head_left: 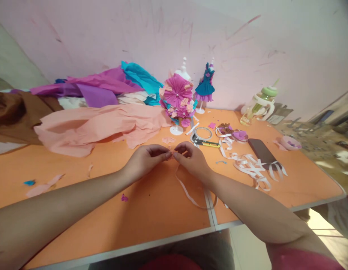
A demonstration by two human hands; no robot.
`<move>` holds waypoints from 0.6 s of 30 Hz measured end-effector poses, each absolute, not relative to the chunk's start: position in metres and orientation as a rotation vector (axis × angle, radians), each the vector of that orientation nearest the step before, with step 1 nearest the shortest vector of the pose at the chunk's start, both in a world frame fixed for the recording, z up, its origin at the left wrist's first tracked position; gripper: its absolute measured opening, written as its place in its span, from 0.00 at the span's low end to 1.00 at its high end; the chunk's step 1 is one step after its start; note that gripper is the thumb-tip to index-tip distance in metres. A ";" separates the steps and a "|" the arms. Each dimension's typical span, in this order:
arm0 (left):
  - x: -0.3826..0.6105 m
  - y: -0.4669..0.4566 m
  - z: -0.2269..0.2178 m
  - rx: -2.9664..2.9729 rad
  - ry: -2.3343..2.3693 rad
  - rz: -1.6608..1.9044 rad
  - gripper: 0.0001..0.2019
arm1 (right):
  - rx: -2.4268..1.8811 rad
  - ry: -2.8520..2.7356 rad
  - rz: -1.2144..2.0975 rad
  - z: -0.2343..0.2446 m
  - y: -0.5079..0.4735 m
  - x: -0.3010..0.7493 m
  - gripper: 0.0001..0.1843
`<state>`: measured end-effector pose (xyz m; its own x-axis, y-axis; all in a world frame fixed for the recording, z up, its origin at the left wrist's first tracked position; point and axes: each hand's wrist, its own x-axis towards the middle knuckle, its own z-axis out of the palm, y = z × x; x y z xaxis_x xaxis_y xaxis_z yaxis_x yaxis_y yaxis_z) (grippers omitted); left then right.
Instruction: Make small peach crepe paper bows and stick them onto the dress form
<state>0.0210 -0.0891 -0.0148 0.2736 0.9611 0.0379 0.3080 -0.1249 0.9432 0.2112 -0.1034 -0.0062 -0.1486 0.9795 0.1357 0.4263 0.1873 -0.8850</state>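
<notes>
My left hand (150, 159) and my right hand (192, 159) meet over the orange table, both closed in a pinch. Between the fingertips is a small bit of peach crepe paper (170, 156), mostly hidden by the fingers. A thin pale strip (186, 192) hangs below my right hand and curves across the table toward my right forearm; where its upper end is fixed I cannot make out. Just beyond the fingers lies a peach paper scrap (168, 140). A yellow and black utility knife (207, 143) and a roll of tape (203, 133) lie past my right hand.
Behind stand a small dress form covered in paper flowers (178, 95) and another in a teal dress (205, 87). Peach crepe paper (106, 125) spreads at left. Curled white strips (249, 167), a dark phone-like slab (264, 152) and a green-lidded bottle (260, 107) occupy the right.
</notes>
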 end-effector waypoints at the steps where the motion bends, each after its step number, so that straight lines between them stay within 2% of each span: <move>1: 0.021 -0.090 -0.014 1.627 1.192 0.884 0.17 | -1.350 -1.704 0.889 -0.007 -0.103 0.211 0.12; 4: 0.022 -0.090 -0.015 1.583 1.183 0.883 0.18 | -1.326 -1.719 0.920 -0.008 -0.101 0.211 0.11; 10: 0.021 -0.085 -0.022 1.422 1.080 0.913 0.19 | -1.218 -1.634 1.192 -0.008 -0.098 0.214 0.14; 15: 0.014 -0.080 -0.025 1.299 0.876 0.852 0.22 | -1.292 -1.781 0.933 -0.011 -0.095 0.218 0.12; 18: 0.013 -0.078 -0.024 1.440 0.990 0.854 0.22 | -1.315 -1.858 0.827 -0.013 -0.094 0.220 0.11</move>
